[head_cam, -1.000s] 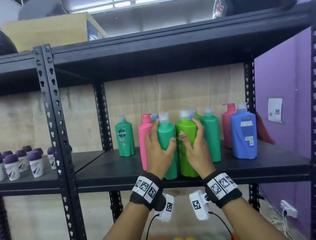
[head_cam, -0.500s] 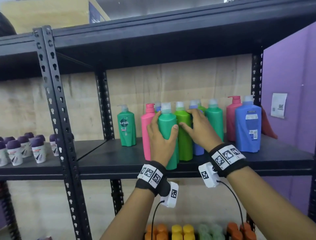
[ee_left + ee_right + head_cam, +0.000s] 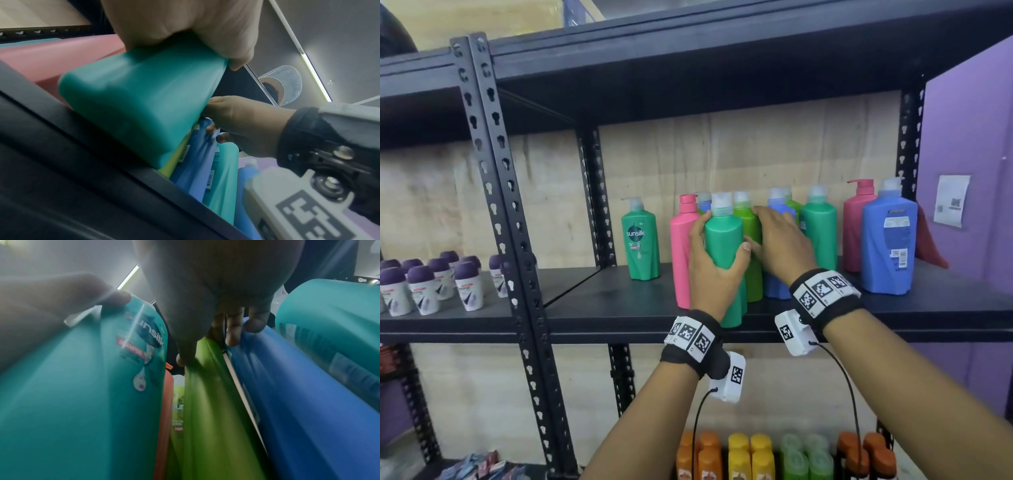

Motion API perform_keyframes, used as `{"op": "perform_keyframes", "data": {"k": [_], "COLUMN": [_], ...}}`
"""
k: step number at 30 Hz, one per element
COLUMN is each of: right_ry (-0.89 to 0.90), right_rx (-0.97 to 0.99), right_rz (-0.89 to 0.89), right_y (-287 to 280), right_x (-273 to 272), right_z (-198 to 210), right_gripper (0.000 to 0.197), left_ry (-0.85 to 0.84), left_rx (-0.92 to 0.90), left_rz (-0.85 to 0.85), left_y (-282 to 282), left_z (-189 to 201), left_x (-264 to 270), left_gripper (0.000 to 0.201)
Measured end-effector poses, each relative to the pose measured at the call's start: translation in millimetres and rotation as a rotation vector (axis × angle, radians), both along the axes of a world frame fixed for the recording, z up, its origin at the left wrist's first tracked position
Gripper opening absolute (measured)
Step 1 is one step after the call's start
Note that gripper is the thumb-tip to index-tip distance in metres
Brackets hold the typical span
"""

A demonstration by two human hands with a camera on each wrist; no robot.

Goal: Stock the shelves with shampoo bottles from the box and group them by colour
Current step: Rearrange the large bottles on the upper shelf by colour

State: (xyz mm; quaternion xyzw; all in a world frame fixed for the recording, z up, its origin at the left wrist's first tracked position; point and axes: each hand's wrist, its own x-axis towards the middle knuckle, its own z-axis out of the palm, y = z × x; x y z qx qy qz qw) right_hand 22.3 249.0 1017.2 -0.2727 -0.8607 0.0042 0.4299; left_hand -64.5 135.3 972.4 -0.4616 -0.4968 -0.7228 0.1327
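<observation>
Head view: black metal shelf (image 3: 619, 301) at chest height, carrying upright shampoo bottles.
Left hand (image 3: 714, 270): fingers and thumb curled round a teal-green bottle (image 3: 724, 246) at the shelf's front edge; thumb on its right face.
Left wrist view: same teal-green bottle (image 3: 133, 100) gripped from above, its base at the shelf lip.
Right hand (image 3: 779, 241): reaches between the bottles; thumb against a lime-green bottle (image 3: 751, 222), fingers curled on a blue bottle (image 3: 777, 287) behind.
Right wrist view: fingertips (image 3: 255, 324) press the blue bottle's (image 3: 308, 394) shoulder; lime-green bottle (image 3: 209, 402) just beside it.
Neighbours: pink bottle (image 3: 681, 253) touching the left hand's fingers; second teal-green bottle (image 3: 820, 226) right of the blue one.
Apart, left: labelled green bottle (image 3: 640, 246).
Far right: pink pump bottle (image 3: 854, 222) behind a large blue bottle (image 3: 888, 243).
Adjacent bay: small purple-capped containers (image 3: 424, 284).
</observation>
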Motion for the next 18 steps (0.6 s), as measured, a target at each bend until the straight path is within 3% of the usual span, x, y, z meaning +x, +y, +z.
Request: {"op": "perform_keyframes", "data": {"k": [5,8,14,18], "right_ry": [0.187,0.277,0.392,0.345], "right_rx": [0.016,0.039,0.094,-0.054], "right_rz": [0.138,0.116,-0.044,-0.036], "right_y": [0.7,9.4,35.8,57.1], "right_x": [18.4,36.8,70.5,82.3], "right_z": [-1.4,-2.9,1.7,1.4], "right_gripper": [0.031,0.023,0.037,0.055], "left_ry": [-0.011,-0.013,-0.019,-0.012], "left_rx": [0.036,0.053,0.049,0.037], "left_rz": [-0.027,-0.022,0.025,0.06], "left_y": [3.9,8.8,20.7,27.2], "left_z": [-0.6,-1.6,0.4,-2.4], "left_x": [6.8,17.5,38.1,47.9], "left_gripper": [0.072,0.071,0.073,0.074]}}
